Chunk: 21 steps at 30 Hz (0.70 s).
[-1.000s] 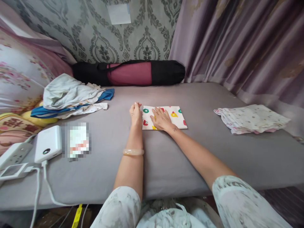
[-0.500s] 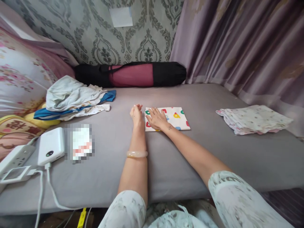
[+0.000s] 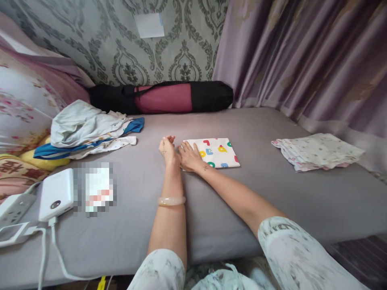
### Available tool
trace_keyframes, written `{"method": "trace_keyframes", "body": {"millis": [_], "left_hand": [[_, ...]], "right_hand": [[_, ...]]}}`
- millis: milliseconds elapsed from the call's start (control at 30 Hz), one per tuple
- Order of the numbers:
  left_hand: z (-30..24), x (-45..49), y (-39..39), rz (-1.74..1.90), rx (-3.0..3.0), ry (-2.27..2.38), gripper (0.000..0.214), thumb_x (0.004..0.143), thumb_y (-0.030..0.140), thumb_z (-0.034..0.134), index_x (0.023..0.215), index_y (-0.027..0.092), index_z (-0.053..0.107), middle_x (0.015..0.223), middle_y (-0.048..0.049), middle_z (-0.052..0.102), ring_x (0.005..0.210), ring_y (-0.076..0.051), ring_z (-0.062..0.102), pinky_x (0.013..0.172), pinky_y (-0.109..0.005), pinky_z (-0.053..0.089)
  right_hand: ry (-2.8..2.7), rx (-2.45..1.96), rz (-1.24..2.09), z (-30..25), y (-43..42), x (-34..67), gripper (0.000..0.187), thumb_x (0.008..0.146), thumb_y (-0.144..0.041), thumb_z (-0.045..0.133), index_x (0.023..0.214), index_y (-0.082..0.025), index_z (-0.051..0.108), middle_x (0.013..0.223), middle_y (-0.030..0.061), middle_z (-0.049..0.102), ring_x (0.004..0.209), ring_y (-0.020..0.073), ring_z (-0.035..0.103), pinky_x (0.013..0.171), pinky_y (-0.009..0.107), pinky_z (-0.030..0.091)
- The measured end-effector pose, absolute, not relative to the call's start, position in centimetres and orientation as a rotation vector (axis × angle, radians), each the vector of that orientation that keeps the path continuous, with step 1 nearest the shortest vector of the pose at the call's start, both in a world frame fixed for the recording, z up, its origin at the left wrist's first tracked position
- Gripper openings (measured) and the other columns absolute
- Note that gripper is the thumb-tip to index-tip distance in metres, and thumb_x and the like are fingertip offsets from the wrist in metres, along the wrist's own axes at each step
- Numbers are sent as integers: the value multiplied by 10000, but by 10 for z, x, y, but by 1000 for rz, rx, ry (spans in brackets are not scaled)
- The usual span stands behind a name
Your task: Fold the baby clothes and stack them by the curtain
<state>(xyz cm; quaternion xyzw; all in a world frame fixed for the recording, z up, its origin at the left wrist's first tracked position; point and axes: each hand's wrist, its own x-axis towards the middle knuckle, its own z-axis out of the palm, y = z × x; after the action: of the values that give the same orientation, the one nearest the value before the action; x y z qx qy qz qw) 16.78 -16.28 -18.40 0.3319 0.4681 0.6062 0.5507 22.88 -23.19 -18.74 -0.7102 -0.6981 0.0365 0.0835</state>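
A small folded white cloth [image 3: 224, 153] printed with colourful letters lies flat on the grey bedsheet [image 3: 229, 201]. My right hand [image 3: 190, 157] rests palm down over the cloth's left end, fingers stretched out and slightly spread, covering that part of the print. Just left of the cloth, my left hand [image 3: 168, 150] stands on its edge, palm turned towards the right, fingers loosely bent and apart with nothing seen in them. A pale bangle [image 3: 171, 201] circles my left forearm.
At right lies a stack of folded printed clothes [image 3: 320, 151]. Loose clothes [image 3: 87, 125] are heaped at left, above a white power bank [image 3: 57, 193], a power strip [image 3: 15, 209] and a blurred-out item [image 3: 98, 187]. A black and maroon long bag [image 3: 163, 98] lies along the wall.
My right hand has slid left across the cloth to its left end, uncovering more printed letters. My left hand stays beside the cloth. The whole view has shifted slightly.
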Motion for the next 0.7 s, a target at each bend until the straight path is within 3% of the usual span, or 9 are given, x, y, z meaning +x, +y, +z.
{"method": "trace_keyframes", "body": {"millis": [167, 367, 500, 700], "left_hand": [[-183, 168, -164, 1440, 890, 1108, 305, 934, 360, 360, 885, 152, 577, 1002, -129, 701, 1005, -182, 658, 891, -338, 465], [-187, 173, -165, 1452, 1087, 1092, 345, 938, 415, 340, 891, 158, 566, 990, -130, 694, 999, -188, 657, 863, -327, 473], [-188, 183, -170, 1398, 1329, 1054, 327, 935, 404, 360, 889, 171, 586, 989, -118, 695, 998, -191, 653, 879, -329, 473], [-185, 195, -184, 1153, 1717, 1108, 295, 932, 340, 380, 882, 178, 621, 974, -112, 700, 973, -221, 639, 890, -358, 471]], "right_hand": [[-2064, -2091, 170, -188, -231, 230, 569, 985, -376, 228, 1458, -83, 346, 1564, 168, 225, 1454, 273, 130, 1149, 539, 73], [-1883, -2022, 304, -173, -238, 257, 584, 998, -421, 141, 1501, -154, 269, 1588, 98, 183, 1462, 213, 109, 1168, 475, 80], [-1866, -2158, 146, -168, -260, 288, 571, 989, -425, 222, 1483, -157, 321, 1586, 125, 176, 1464, 255, 78, 1157, 514, 17], [-1914, -2253, 155, -184, -274, 302, 572, 975, -466, 260, 1472, -200, 354, 1569, 117, 241, 1449, 283, 145, 1147, 515, 73]]}}
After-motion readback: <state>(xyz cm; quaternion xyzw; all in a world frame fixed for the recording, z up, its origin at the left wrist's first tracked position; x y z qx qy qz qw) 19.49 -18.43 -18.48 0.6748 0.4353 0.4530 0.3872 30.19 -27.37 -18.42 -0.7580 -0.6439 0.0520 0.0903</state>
